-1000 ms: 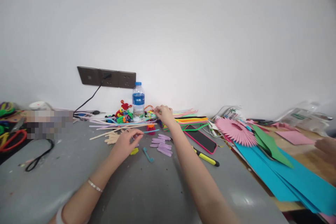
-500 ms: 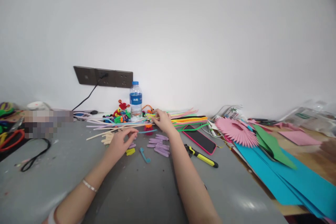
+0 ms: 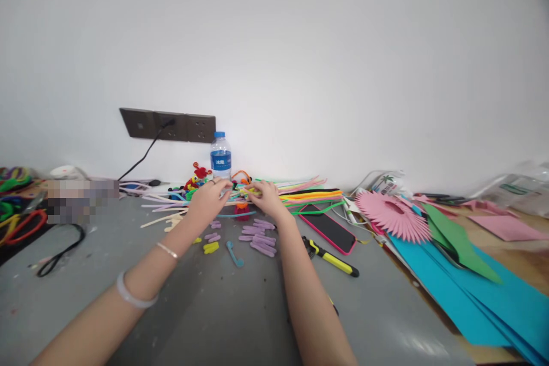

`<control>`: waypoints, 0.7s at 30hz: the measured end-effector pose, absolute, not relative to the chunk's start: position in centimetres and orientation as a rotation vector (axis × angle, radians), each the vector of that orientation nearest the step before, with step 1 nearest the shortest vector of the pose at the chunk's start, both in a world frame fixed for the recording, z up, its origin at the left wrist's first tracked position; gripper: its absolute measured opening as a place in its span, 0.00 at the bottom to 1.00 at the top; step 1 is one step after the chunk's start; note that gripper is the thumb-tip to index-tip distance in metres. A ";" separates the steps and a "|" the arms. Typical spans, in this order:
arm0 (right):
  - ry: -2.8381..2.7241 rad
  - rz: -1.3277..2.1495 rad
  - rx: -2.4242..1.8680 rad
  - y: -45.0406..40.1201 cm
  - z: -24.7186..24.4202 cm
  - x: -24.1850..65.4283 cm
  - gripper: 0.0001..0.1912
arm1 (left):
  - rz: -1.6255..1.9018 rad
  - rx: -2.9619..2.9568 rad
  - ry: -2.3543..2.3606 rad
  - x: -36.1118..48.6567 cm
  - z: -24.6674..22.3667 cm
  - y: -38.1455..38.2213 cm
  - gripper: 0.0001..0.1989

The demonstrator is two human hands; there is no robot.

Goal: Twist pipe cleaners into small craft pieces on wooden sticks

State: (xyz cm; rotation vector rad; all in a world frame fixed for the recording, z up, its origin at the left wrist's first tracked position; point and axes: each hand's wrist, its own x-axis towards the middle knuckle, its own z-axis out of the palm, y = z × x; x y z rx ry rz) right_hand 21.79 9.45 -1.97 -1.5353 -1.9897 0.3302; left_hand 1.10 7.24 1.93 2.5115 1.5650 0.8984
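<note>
My left hand (image 3: 209, 201) is over the pile of pipe cleaners in front of the water bottle (image 3: 221, 161). Its fingers are bent and the thumb stands apart, with nothing visible between them. Beside it, my right hand (image 3: 267, 200) pinches at a yellowish pipe cleaner (image 3: 252, 190) in the pile; its fingertips are partly hidden. Long pipe cleaners (image 3: 311, 197) in yellow, green, pink and black spread to the right. Nearer me lie short folded lilac pieces (image 3: 259, 237), yellow pieces (image 3: 211, 247) and a blue piece (image 3: 234, 254) with curled ends.
A phone (image 3: 328, 229) and a yellow-black cutter (image 3: 334, 260) lie right of my right forearm. Further right are a pink pleated paper ring (image 3: 392, 216) and blue sheets (image 3: 467, 291). Red-handled scissors (image 3: 28, 227) and a black cable (image 3: 64, 254) sit at left. Small colourful figures (image 3: 199, 174) stand by the bottle.
My left hand has moved forward and right, from above the short pieces to the pile near the bottle. My right hand stays at the pile, its fingers lower and closer together.
</note>
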 end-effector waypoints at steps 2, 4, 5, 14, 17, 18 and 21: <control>-1.985 0.344 -1.510 9.6 -2.1 22.0 0.13 | 0.747 2.587 1.619 2.3 1.9 8.3 0.10; -1.967 0.369 -1.463 9.8 -2.3 22.4 0.13 | 0.610 2.618 1.634 3.4 1.6 9.2 0.11; -1.955 0.381 -1.440 9.9 -2.4 22.5 0.12 | 0.577 2.619 1.635 3.8 1.4 9.5 0.11; -1.923 0.420 -1.374 10.9 -3.3 23.1 0.07 | 0.595 2.579 1.608 5.4 1.2 10.6 0.09; -1.912 0.429 -1.359 11.1 -3.6 23.2 0.07 | 0.563 2.592 1.595 5.8 1.4 10.8 0.09; -1.907 0.432 -1.355 11.1 -3.7 23.2 0.07 | 0.547 2.600 1.597 6.0 1.4 10.8 0.09; -1.891 0.438 -1.349 11.3 -3.9 23.3 0.07 | 0.502 2.622 1.628 6.2 1.5 10.6 0.12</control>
